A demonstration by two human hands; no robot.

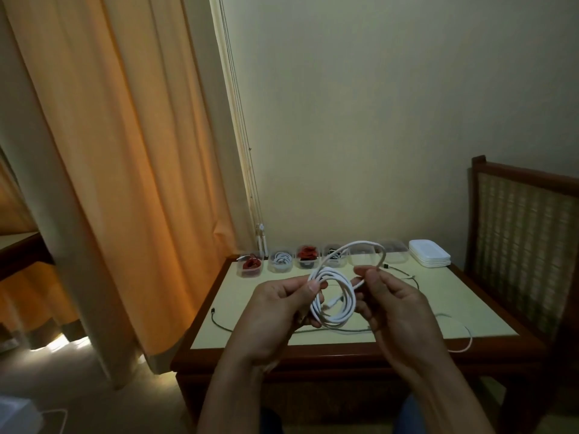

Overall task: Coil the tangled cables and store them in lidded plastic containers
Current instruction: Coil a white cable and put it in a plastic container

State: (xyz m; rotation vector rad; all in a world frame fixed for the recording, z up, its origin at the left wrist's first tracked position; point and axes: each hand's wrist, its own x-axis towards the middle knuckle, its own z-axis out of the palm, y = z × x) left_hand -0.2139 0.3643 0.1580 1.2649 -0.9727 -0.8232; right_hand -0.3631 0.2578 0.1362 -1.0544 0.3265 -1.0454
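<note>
A table [454, 308] carries a row of containers [282, 261] and stacked lids [429, 253] along its far edge. Above it, the left grip [279, 305] clasps a coiled white cable [336, 321] while the right grip [394, 302] pinches its loose loop. A dark cable [329, 330] lies beneath.

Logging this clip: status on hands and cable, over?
Left hand grips white cable coil. Right hand pinches its upper loop. Empty container behind; nothing blocking.
</note>
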